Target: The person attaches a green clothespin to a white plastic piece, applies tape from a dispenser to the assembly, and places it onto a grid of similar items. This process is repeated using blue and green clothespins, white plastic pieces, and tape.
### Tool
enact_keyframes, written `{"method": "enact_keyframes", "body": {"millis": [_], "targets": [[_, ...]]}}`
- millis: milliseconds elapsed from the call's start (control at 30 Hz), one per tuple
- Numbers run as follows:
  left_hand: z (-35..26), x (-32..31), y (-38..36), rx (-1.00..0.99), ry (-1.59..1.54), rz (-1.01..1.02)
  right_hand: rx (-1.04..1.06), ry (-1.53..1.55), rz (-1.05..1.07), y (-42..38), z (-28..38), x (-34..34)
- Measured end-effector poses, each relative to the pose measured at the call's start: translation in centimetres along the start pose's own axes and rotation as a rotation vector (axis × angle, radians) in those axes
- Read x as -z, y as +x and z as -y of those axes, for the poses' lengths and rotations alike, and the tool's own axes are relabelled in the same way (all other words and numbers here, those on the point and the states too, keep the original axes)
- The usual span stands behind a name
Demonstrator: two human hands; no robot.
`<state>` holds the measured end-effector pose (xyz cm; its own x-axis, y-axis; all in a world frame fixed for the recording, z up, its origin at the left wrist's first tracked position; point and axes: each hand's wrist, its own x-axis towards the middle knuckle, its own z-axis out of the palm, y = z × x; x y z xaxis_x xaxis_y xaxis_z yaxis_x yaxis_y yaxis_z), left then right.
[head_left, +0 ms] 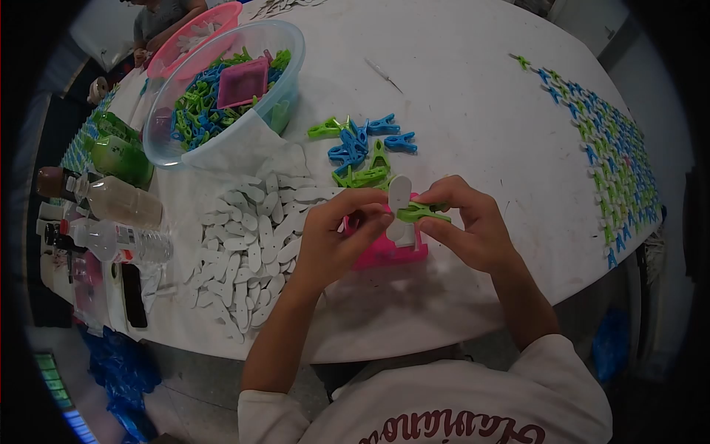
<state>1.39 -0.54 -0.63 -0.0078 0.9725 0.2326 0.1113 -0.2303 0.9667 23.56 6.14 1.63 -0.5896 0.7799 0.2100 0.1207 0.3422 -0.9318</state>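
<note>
Over a pink container (384, 253) near the table's front edge, both hands meet. My right hand (464, 226) pinches a green clip (425, 212) between thumb and fingers. My left hand (342, 235) is closed beside a white oval piece (399, 192), its fingertips at the piece's left side. The clip's left end touches or overlaps the white piece; the exact contact is too small to tell. Behind the hands lie loose blue clips (347, 150) and green clips (362, 177). A heap of white flat pieces (248, 248) spreads to the left of my left hand.
A clear bowl (292, 70) of clips holds a pink tray (244, 83). Bottles (126, 201) and a phone (134, 296) line the left edge. Rows of finished-looking clips (610, 155) lie right. A pen-like tool (381, 74) lies behind. A person (164, 26) sits beyond a pink basin (233, 15).
</note>
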Motion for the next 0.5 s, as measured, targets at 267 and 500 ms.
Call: {"method": "enact_keyframes", "body": {"millis": [267,500], "targets": [[0.0,-0.1,0.0,-0.011,0.027,0.015,0.079,-0.130,-0.001,0.1,0.3,0.1],[-0.8,-0.3,0.1,-0.127,0.062,0.004,0.210,-0.337,0.050,0.3,1.0,0.0]]}}
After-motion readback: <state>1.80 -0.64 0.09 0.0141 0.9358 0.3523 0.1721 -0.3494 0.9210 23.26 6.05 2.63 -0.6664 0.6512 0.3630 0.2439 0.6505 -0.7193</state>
